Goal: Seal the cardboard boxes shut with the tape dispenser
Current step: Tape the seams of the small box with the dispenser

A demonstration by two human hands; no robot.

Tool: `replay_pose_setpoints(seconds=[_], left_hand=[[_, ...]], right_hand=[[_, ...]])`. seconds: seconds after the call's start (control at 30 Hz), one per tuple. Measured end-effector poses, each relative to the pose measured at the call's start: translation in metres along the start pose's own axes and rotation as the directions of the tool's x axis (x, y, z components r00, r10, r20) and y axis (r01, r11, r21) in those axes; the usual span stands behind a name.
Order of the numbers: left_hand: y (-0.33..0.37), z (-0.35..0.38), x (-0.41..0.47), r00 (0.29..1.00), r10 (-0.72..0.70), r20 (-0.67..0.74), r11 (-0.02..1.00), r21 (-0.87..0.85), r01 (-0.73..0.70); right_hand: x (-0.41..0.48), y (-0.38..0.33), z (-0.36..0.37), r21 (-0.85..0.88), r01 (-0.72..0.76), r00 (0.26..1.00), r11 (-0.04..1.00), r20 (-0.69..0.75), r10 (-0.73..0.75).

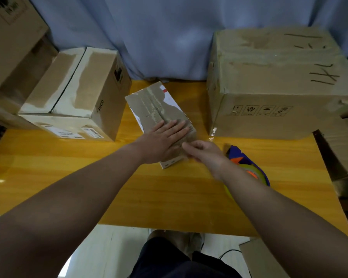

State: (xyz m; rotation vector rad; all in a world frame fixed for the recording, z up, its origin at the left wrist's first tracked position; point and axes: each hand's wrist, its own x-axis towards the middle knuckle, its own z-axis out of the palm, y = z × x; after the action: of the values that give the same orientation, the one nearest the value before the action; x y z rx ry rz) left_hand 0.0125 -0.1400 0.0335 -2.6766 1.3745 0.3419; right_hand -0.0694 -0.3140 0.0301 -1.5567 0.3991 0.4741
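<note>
A small cardboard box (157,105) lies in the middle of the yellow table (169,193), with tape running along its top seam. My left hand (165,139) lies flat on the near end of its top, fingers straight. My right hand (204,152) is at the box's near right corner, its fingers bent against the side; whether they pinch anything is blurred. The blue and orange tape dispenser (247,165) with a yellowish roll lies on the table just right of my right wrist, partly hidden by that arm.
A large taped box (279,87) with handwritten marks stands at the right. A stack of boxes (82,93) sits at the left, with more cartons (10,43) behind it. A blue curtain (159,35) hangs at the back. Flattened cardboard (342,155) leans at the right edge.
</note>
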Motion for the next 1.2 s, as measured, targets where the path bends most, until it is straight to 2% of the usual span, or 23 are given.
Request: replay_pose_setpoints(seconds=[0.1,0.27,0.33,0.43,0.5,0.57,0.67,0.8,1.03,1.13,1.2], left_hand=[[0.001,0.000,0.000,1.000,-0.015,-0.002,0.999,0.049,0.015],[0.008,-0.005,-0.003,0.999,-0.041,-0.001,0.994,0.101,0.041],[0.010,-0.010,-0.004,0.998,-0.039,0.051,0.991,0.128,0.032],[0.009,-0.023,-0.002,0.984,0.006,0.180,0.999,0.034,-0.012],[0.005,-0.026,-0.002,0.976,0.010,0.217,0.999,0.037,-0.019],[0.003,-0.020,-0.006,0.982,-0.042,0.186,0.998,0.043,0.035],[0.009,-0.004,-0.011,0.987,-0.148,0.062,0.989,0.037,0.146],[0.021,0.007,-0.008,0.954,-0.296,-0.041,0.955,-0.003,0.296],[0.020,0.018,-0.004,0.940,-0.329,-0.089,0.943,0.014,0.332],[0.019,0.019,-0.002,0.940,-0.323,-0.111,0.946,-0.001,0.325],[0.019,0.020,-0.002,0.942,-0.315,-0.119,0.948,0.007,0.318]], right_hand=[[0.004,0.009,-0.003,-0.044,-0.003,0.997,0.999,-0.081,-0.001],[0.005,0.017,-0.006,-0.106,0.023,0.992,0.994,-0.125,-0.037],[0.008,0.018,-0.003,-0.171,0.065,0.983,0.983,-0.157,-0.092],[0.015,0.024,0.002,-0.252,0.093,0.972,0.963,-0.184,-0.142],[0.016,0.028,0.005,-0.286,0.093,0.968,0.954,-0.199,-0.154],[0.019,0.033,0.006,-0.309,0.095,0.962,0.946,-0.214,-0.167],[0.025,0.040,0.012,-0.331,0.109,0.952,0.937,-0.237,-0.194],[0.032,0.047,0.017,-0.373,0.138,0.936,0.918,-0.254,-0.244],[0.045,0.056,0.026,-0.403,0.222,0.887,0.888,-0.294,-0.356],[0.048,0.065,0.034,-0.515,0.235,0.821,0.824,-0.348,-0.452],[0.049,0.070,0.035,-0.592,0.190,0.783,0.783,-0.391,-0.485]])
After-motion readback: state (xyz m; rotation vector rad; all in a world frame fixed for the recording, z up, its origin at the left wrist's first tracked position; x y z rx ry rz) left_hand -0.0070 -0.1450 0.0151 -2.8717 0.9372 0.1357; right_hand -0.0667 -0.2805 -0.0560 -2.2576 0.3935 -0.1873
